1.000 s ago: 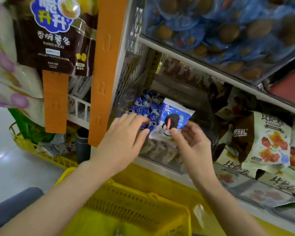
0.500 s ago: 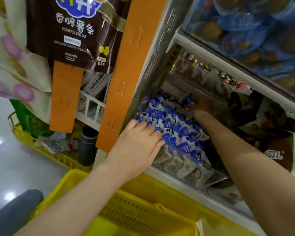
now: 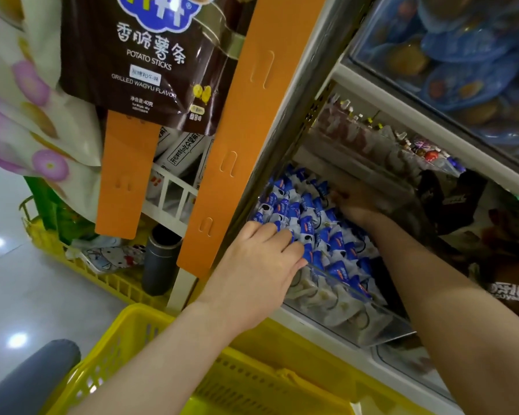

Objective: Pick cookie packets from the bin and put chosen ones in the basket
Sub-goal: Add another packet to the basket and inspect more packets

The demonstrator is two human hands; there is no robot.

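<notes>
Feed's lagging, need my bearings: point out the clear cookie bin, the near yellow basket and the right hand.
clear cookie bin [image 3: 372, 327], head view, transparent front wall.
near yellow basket [image 3: 132, 310], head view, left rim corner.
right hand [image 3: 355, 205], head view, back of hand.

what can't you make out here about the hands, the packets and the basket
All in the head view:
- right hand: deep at the shadowed back of the bin; its fingers are dark and blurred, so whether it holds a packet cannot be told.
- cookie packets: print too small and blurred to read.
- basket: inside mostly covered by the left forearm and cut off by the bottom edge; contents unseen.
</notes>
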